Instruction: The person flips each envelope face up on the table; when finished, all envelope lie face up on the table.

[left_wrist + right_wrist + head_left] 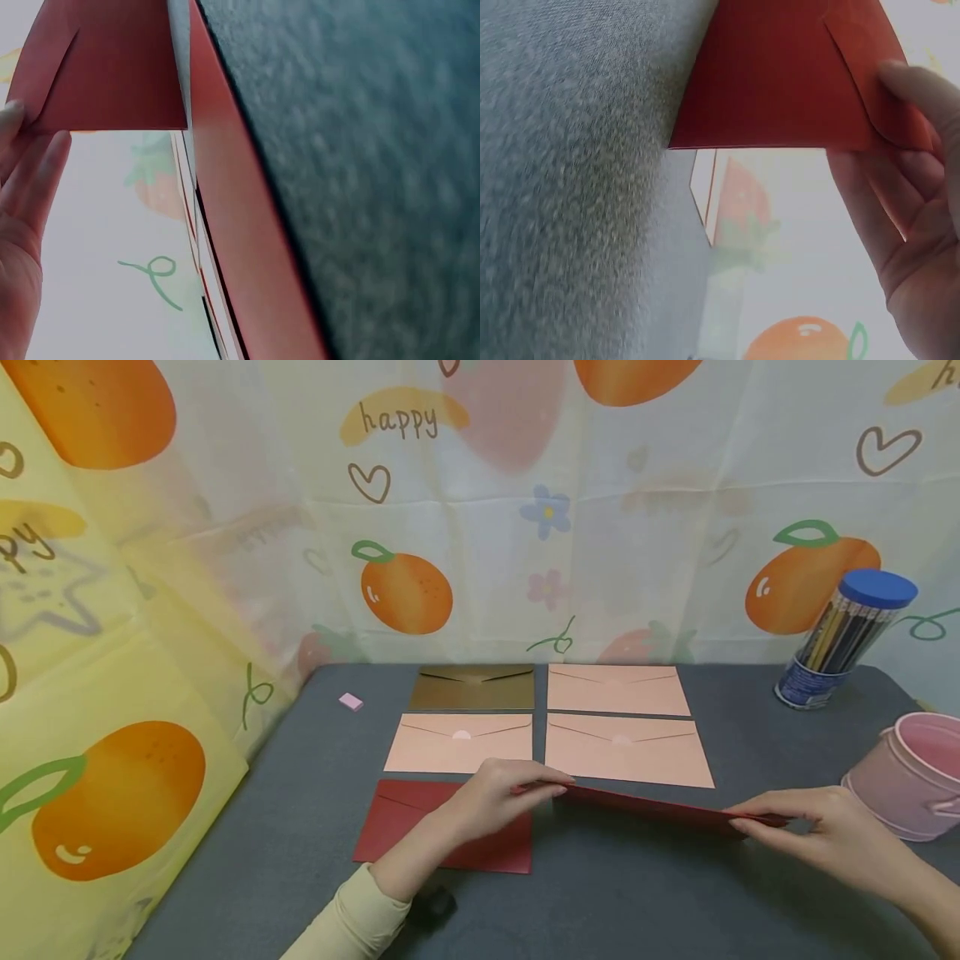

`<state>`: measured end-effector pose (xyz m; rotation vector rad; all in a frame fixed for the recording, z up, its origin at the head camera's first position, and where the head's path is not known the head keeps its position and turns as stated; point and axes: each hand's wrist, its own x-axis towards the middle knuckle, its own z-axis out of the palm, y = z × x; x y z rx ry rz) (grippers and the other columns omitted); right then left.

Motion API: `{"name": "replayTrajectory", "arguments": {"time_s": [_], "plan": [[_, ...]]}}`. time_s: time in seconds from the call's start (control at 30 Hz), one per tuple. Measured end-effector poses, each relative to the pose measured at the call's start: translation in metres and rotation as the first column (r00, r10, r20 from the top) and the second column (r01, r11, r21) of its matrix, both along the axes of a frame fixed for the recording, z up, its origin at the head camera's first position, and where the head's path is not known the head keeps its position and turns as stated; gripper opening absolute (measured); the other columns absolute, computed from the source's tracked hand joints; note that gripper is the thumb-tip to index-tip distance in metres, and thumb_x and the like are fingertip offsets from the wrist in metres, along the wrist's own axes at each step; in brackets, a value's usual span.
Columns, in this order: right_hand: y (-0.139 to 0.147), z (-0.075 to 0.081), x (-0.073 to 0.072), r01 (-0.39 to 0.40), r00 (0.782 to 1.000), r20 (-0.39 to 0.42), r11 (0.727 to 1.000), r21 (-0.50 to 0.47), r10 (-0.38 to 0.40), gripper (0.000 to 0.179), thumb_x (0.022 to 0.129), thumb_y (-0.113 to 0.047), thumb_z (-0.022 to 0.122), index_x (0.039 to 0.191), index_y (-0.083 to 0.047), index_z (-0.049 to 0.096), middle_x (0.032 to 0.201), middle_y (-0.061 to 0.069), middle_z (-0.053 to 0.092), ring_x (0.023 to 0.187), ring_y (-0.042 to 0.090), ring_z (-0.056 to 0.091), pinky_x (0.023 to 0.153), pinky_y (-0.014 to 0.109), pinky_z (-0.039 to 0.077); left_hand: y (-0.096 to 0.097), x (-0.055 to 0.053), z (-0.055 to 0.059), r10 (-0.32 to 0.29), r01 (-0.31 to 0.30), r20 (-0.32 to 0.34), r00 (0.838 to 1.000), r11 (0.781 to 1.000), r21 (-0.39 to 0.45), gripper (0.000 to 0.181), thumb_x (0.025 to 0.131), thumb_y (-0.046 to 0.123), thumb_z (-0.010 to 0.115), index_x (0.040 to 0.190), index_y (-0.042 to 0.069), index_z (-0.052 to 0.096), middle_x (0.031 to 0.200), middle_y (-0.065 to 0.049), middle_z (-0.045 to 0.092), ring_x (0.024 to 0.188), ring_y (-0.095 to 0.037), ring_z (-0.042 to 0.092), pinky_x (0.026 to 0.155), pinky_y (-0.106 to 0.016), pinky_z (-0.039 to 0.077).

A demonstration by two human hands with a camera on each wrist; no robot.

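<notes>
Both hands hold a dark red envelope (652, 808) by its two ends, lifted off the table and seen nearly edge-on in the head view. My left hand (498, 797) pinches its left end. At the right end, my right hand (832, 831) grips with the thumb on the flap side, as the right wrist view shows. Another red envelope (405, 827) lies flat, partly covered by my left hand and forearm. Behind are pale pink envelopes, one at the left (457, 752), one at the right (630, 760) and one further back (615, 687), beside a gold-brown envelope (476, 693).
A pink bucket (873, 777) stands at the right edge, close to my right hand. Behind it leans a clear tub of pencils (843, 635) with a blue lid. A small pink block (350, 701) lies at the back left. Printed cloth (480, 527) hangs along the table's far edge.
</notes>
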<state>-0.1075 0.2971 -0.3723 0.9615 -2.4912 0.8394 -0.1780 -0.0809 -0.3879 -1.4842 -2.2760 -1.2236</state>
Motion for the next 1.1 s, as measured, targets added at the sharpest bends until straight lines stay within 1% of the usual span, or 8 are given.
{"name": "replayTrajectory", "arguments": {"time_s": [0.1, 0.17, 0.37, 0.53, 0.67, 0.83, 0.97, 1.1], "plan": [[-0.005, 0.003, -0.002, 0.085, 0.996, 0.032, 0.996, -0.008, -0.085, 0.038, 0.07, 0.002, 0.083, 0.092, -0.027, 0.076, 0.082, -0.019, 0.069, 0.071, -0.005, 0.062, 0.064, 0.007, 0.046, 0.0, 0.001, 0.001, 0.045, -0.056, 0.125, 0.991, 0.995, 0.082, 0.023, 0.087, 0.002, 0.072, 0.109, 0.005, 0.073, 0.101, -0.003, 0.073, 0.091, -0.005, 0.068, 0.077, -0.021, 0.054], [-0.007, 0.004, -0.003, 0.132, 0.989, 0.062, 0.991, -0.02, -0.131, 0.031, 0.074, -0.003, 0.082, 0.091, -0.028, 0.075, 0.08, -0.017, 0.069, 0.069, -0.004, 0.062, 0.063, 0.008, 0.046, 0.001, 0.002, 0.001, 0.072, -0.099, 0.217, 0.973, 0.988, 0.117, 0.019, 0.088, 0.005, 0.071, 0.108, 0.007, 0.074, 0.099, -0.002, 0.073, 0.089, -0.006, 0.068, 0.074, -0.024, 0.056], [-0.01, 0.0, -0.011, 0.187, 0.947, 0.279, 0.979, -0.079, -0.158, 0.017, 0.084, -0.006, 0.076, 0.094, -0.02, 0.074, 0.077, -0.012, 0.068, 0.064, 0.005, 0.061, 0.056, 0.015, 0.047, -0.002, 0.006, 0.005, 0.152, -0.22, 0.446, 0.882, 0.97, 0.106, 0.016, 0.091, 0.018, 0.071, 0.106, 0.015, 0.074, 0.094, 0.004, 0.073, 0.083, -0.01, 0.068, 0.067, -0.031, 0.057], [-0.011, -0.006, -0.02, 0.184, 0.893, 0.431, 0.98, -0.081, -0.132, 0.011, 0.088, -0.01, 0.072, 0.098, -0.015, 0.072, 0.078, -0.008, 0.069, 0.067, 0.009, 0.064, 0.057, 0.022, 0.05, -0.003, 0.004, 0.002, 0.193, -0.27, 0.561, 0.805, 0.961, 0.056, 0.016, 0.089, 0.021, 0.073, 0.105, 0.017, 0.074, 0.089, 0.004, 0.071, 0.08, -0.014, 0.068, 0.069, -0.032, 0.057], [-0.012, -0.009, -0.027, 0.195, 0.846, 0.512, 0.98, -0.032, -0.151, 0.012, 0.091, -0.019, 0.071, 0.102, -0.014, 0.07, 0.082, -0.007, 0.068, 0.072, 0.009, 0.062, 0.06, 0.025, 0.049, -0.003, 0.002, -0.002, 0.22, -0.28, 0.6, 0.769, 0.96, 0.007, 0.015, 0.088, 0.018, 0.074, 0.103, 0.014, 0.074, 0.084, 0.0, 0.069, 0.075, -0.015, 0.069, 0.069, -0.031, 0.057], [-0.013, -0.014, -0.032, 0.179, 0.833, 0.535, 0.984, -0.014, -0.144, 0.016, 0.09, -0.024, 0.071, 0.104, -0.016, 0.069, 0.084, -0.007, 0.067, 0.077, 0.008, 0.06, 0.062, 0.025, 0.047, -0.001, 0.001, -0.005, 0.269, -0.275, 0.575, 0.773, 0.958, -0.078, 0.013, 0.088, 0.015, 0.074, 0.1, 0.013, 0.073, 0.08, 0.001, 0.067, 0.071, -0.014, 0.069, 0.067, -0.029, 0.056], [-0.013, -0.018, -0.035, 0.143, 0.843, 0.524, 0.99, 0.002, -0.123, 0.018, 0.089, -0.026, 0.072, 0.106, -0.018, 0.069, 0.088, -0.008, 0.066, 0.081, 0.006, 0.059, 0.065, 0.025, 0.046, 0.0, 0.0, -0.006, 0.318, -0.28, 0.498, 0.807, 0.948, -0.152, 0.014, 0.088, 0.016, 0.074, 0.101, 0.013, 0.073, 0.08, 0.006, 0.066, 0.072, -0.008, 0.066, 0.066, -0.025, 0.053], [-0.013, -0.021, -0.038, 0.107, 0.849, 0.516, 0.993, 0.041, -0.112, 0.023, 0.088, -0.028, 0.073, 0.108, -0.019, 0.068, 0.095, -0.008, 0.067, 0.086, 0.004, 0.058, 0.07, 0.025, 0.049, 0.0, -0.002, -0.009, 0.353, -0.287, 0.446, 0.823, 0.935, -0.21, 0.016, 0.088, 0.016, 0.074, 0.103, 0.013, 0.073, 0.084, 0.008, 0.066, 0.076, -0.004, 0.062, 0.068, -0.024, 0.05]]}}
